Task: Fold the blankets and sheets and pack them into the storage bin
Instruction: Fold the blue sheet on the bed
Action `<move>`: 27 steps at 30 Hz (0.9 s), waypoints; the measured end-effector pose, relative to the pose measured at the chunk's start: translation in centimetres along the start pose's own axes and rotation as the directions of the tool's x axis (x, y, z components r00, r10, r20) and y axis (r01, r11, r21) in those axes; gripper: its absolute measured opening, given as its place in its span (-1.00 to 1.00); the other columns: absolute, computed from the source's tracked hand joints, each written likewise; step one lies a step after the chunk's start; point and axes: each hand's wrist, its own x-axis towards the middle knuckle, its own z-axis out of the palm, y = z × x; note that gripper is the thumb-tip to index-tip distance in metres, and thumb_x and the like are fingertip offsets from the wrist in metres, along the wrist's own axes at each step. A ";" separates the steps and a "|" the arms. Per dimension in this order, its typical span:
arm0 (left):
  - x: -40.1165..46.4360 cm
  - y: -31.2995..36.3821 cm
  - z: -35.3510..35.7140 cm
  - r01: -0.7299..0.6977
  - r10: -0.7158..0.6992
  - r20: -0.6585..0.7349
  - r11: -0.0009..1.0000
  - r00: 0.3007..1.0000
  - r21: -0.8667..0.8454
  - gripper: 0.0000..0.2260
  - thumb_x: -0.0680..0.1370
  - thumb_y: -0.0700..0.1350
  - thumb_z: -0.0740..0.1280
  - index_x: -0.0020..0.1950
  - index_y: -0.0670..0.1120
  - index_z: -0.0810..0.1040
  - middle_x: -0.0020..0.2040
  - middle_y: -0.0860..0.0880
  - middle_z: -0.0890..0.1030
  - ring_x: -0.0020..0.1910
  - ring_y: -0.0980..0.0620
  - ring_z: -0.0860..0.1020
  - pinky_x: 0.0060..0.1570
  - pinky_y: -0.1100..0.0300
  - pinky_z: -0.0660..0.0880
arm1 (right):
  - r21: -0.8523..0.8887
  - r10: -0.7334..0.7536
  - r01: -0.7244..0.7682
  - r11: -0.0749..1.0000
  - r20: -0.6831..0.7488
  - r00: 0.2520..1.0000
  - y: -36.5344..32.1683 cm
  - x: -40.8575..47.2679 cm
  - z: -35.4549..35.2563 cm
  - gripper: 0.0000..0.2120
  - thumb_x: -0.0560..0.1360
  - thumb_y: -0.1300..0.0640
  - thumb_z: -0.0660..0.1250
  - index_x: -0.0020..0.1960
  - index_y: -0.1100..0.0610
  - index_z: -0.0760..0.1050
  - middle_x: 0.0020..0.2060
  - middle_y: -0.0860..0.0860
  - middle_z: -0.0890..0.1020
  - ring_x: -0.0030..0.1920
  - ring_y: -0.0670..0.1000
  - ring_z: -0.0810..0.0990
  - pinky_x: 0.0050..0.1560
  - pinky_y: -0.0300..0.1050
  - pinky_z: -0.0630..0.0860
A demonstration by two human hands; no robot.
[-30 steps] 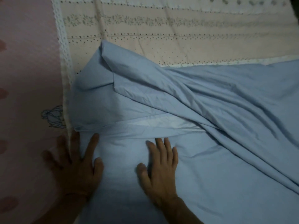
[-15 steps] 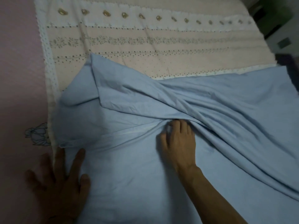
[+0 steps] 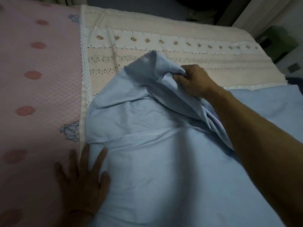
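A light blue sheet (image 3: 157, 169) lies spread and rumpled over the bed, filling the lower and right part of the view. My right hand (image 3: 193, 81) reaches far forward and grips a bunched fold of the sheet near its far corner, lifting that fold off the bed. My left hand (image 3: 83, 181) lies flat with fingers spread on the sheet's near left edge, partly on the pink cover beside it. No storage bin is in view.
Under the sheet lies a cream patterned blanket (image 3: 164, 46) with a lace border. A pink quilted cover (image 3: 36, 95) with red spots fills the left side. The bed's far right corner (image 3: 255, 43) meets a dim floor with dark green objects (image 3: 277, 41).
My right hand left the middle of the sheet, reached forward and took hold of a fold near the far corner, raising it. My left hand stayed pressed flat at the left edge.
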 end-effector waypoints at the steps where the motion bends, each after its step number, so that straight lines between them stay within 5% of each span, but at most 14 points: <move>1: 0.0 0.0 -0.1 -0.005 0.005 -0.009 1.000 1.000 -0.011 -0.36 0.43 0.18 0.13 0.53 0.14 0.34 0.62 -0.11 0.18 0.55 -0.35 0.14 0.42 -0.45 -0.09 | -0.009 -0.030 0.030 0.999 0.002 1.000 -0.3 0.0 -1.9 -0.75 0.62 0.09 0.28 -0.10 0.26 0.53 -0.24 0.17 0.60 -0.24 0.10 0.51 -0.19 0.02 0.42; 4: 0.0 0.0 -0.4 -0.009 0.010 0.029 0.999 1.000 -0.034 -0.39 0.46 0.18 0.12 0.53 0.15 0.35 0.60 -0.11 0.22 0.53 -0.32 0.20 0.43 -0.43 -0.09 | -0.032 -0.091 0.090 0.995 -0.025 0.996 -1.0 -1.2 -4.9 -0.76 0.64 0.08 0.25 0.00 0.25 0.57 -0.15 0.16 0.65 -0.16 0.12 0.57 -0.11 0.02 0.48; 8: 0.6 0.2 -1.3 0.068 -0.058 0.178 0.996 0.982 -0.051 -0.39 0.46 0.26 0.06 0.52 0.21 0.35 0.54 -0.09 0.33 0.46 -0.28 0.29 0.37 -0.48 0.04 | -0.095 -0.161 0.158 0.983 -0.024 0.987 -2.0 -4.3 -5.8 -0.82 0.64 0.11 0.26 -0.09 0.17 0.48 -0.19 0.11 0.56 -0.18 0.13 0.51 -0.22 -0.07 0.27; 13: 6.9 1.2 -5.0 0.216 -0.202 0.327 0.976 0.923 -0.006 -0.50 0.56 0.40 -0.05 0.49 0.49 -0.12 0.49 -0.14 0.23 0.41 -0.30 0.26 0.33 -0.35 0.20 | -0.114 -0.261 0.252 0.961 -0.069 0.963 -4.6 -7.3 -9.1 -0.85 0.65 0.09 0.24 -0.09 0.07 0.45 -0.16 0.05 0.54 -0.15 0.08 0.48 -0.25 -0.06 0.23; 17: 11.8 -1.1 -5.1 0.259 -0.230 0.393 0.965 0.890 -0.023 -0.58 0.54 0.19 0.16 0.31 0.03 0.45 0.27 -0.26 0.48 0.20 -0.30 0.48 0.27 -0.07 0.44 | -0.091 -0.335 0.330 0.939 -0.045 0.941 -7.3 -9.9 -9.1 -0.86 0.67 0.08 0.20 -0.01 0.07 0.49 -0.09 0.03 0.57 -0.11 0.06 0.50 -0.17 -0.08 0.28; 20: 9.5 -1.2 -8.2 0.333 -0.241 0.384 0.923 0.891 -0.194 -0.67 0.55 0.06 0.33 0.25 -0.07 0.51 0.26 -0.19 0.53 0.20 -0.22 0.51 0.10 0.10 0.41 | 0.000 -0.362 0.362 0.932 0.049 0.931 -9.3 -12.5 -7.0 -0.81 0.66 0.11 0.19 -0.01 0.12 0.55 -0.13 0.03 0.60 -0.19 0.00 0.52 -0.23 -0.08 0.35; 22: 6.1 0.5 -10.7 0.345 -0.256 0.260 0.849 0.931 -0.400 -0.68 0.57 0.05 0.31 0.18 -0.14 0.57 0.19 -0.24 0.58 0.15 -0.22 0.54 0.09 0.07 0.42 | 0.119 -0.330 0.314 0.942 0.164 0.930 -10.7 -14.4 -4.7 -0.78 0.66 0.09 0.20 -0.11 0.07 0.53 -0.19 0.01 0.61 -0.23 -0.06 0.52 -0.23 -0.10 0.36; 24: 1.2 2.3 -12.8 0.314 -0.291 0.151 0.671 0.945 -0.671 -0.60 0.52 0.17 0.22 -0.02 -0.12 0.66 0.02 -0.22 0.67 0.03 -0.22 0.60 0.15 -0.07 0.51 | 0.193 -0.313 0.266 0.944 0.284 0.906 -12.6 -16.7 -1.2 -0.77 0.67 0.02 0.18 -0.10 0.05 0.51 -0.09 0.06 0.64 -0.12 0.03 0.57 -0.12 -0.09 0.39; 25: -0.8 3.7 -13.4 0.388 -0.314 0.277 0.384 0.908 -0.838 -0.53 0.50 0.23 0.18 0.00 -0.10 0.69 0.00 -0.20 0.69 0.04 -0.23 0.62 0.18 -0.14 0.54 | 0.170 -0.298 0.254 0.952 0.335 0.894 -13.1 -18.0 1.0 -0.76 0.67 -0.04 0.17 -0.01 0.07 0.51 0.03 0.11 0.64 0.00 0.11 0.58 -0.03 -0.06 0.40; 26: -2.1 4.6 -13.4 0.472 -0.253 0.449 0.034 0.857 -0.881 -0.48 0.52 0.27 0.17 0.10 -0.10 0.69 0.05 -0.22 0.69 0.10 -0.25 0.62 0.24 -0.19 0.52 | 0.114 -0.262 0.237 0.965 0.374 0.889 -13.4 -19.2 3.5 -0.70 0.67 -0.12 0.16 0.11 0.09 0.51 0.14 0.13 0.62 0.11 0.16 0.56 0.08 0.00 0.40; 27: -3.2 5.1 -12.8 0.535 -0.169 0.570 -0.213 0.804 -0.817 -0.45 0.56 0.29 0.16 0.19 -0.10 0.66 0.12 -0.23 0.68 0.17 -0.25 0.60 0.29 -0.20 0.48 | 0.049 -0.212 0.210 0.976 0.383 0.899 -13.5 -20.7 5.8 -0.62 0.65 -0.19 0.16 0.24 0.08 0.48 0.22 0.13 0.58 0.20 0.19 0.52 0.18 0.07 0.39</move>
